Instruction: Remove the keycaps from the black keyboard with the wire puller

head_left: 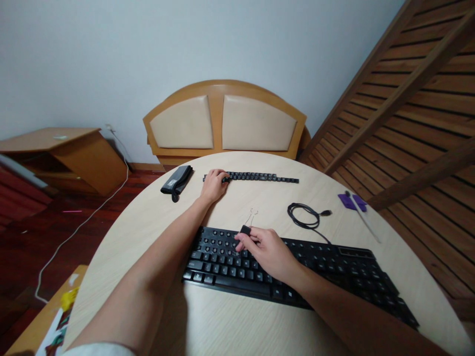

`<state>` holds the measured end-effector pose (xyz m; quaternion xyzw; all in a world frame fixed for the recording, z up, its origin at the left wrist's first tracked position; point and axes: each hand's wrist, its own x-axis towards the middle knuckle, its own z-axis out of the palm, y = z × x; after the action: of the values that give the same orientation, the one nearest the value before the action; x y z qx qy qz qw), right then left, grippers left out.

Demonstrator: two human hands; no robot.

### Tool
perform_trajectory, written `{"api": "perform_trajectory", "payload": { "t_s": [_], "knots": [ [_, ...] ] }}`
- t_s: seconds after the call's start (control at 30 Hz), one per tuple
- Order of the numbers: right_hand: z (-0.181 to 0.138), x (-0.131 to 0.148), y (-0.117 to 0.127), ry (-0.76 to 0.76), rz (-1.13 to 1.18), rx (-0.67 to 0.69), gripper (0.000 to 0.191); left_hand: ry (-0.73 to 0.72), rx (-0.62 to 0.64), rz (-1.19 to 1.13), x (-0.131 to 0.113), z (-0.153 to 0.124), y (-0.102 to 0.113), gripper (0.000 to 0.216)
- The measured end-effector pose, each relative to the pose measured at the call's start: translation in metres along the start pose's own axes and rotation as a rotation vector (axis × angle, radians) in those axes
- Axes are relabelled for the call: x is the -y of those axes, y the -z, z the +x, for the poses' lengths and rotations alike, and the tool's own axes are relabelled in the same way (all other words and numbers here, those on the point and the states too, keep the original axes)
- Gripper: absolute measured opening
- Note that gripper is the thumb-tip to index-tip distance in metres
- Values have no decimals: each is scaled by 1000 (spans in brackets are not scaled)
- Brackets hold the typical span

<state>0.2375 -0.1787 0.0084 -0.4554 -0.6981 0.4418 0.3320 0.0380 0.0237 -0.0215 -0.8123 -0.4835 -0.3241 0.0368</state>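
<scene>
Keycaps [260, 176]: loose, lined up in one long row at the far middle of the tabletop [156, 232], well beyond the keyboard [334, 272]. Left hand [214, 184] on the row's left end, fingers curled down onto the end caps; cannot tell whether one is actually pinched. Right hand [269, 252] resting on the keyboard's left half, thumb and forefinger closed on the black body of a small wire-loop clip [245, 229], loops pointing far. Probably light, hard plastic, hollow underneath, smooth on top: easy to flick or scatter, not really fragile. Best taken singly by two opposite side walls, not by the top. Clip likely springy with stiff wire; hold by the black body. Further right: coiled black cable [306, 216], purple-handled tool [352, 201]. Black pouch [177, 181] just left of the row.
</scene>
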Motion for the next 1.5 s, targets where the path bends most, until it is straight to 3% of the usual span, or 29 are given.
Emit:
{"api": "perform_trajectory", "payload": {
  "t_s": [0.17,0.3,0.5,0.63,1.5],
  "knots": [
    [0,-1,0,10,-1,-2,34,-36,-29,-68,-12,-11,12,25],
    [1,0,1,35,-18,-8,38,-8,-57,-305,-33,-36,33,16],
    [3,2,3,69,-46,-21,35,178,326,-599,-86,-93,75,27],
    [4,1,3,75,-43,-16,37,104,362,-439,-109,-119,93,22],
    [0,5,5,87,-168,-46,40,-42,372,-276,-115,-122,105,21]
  ]
}}
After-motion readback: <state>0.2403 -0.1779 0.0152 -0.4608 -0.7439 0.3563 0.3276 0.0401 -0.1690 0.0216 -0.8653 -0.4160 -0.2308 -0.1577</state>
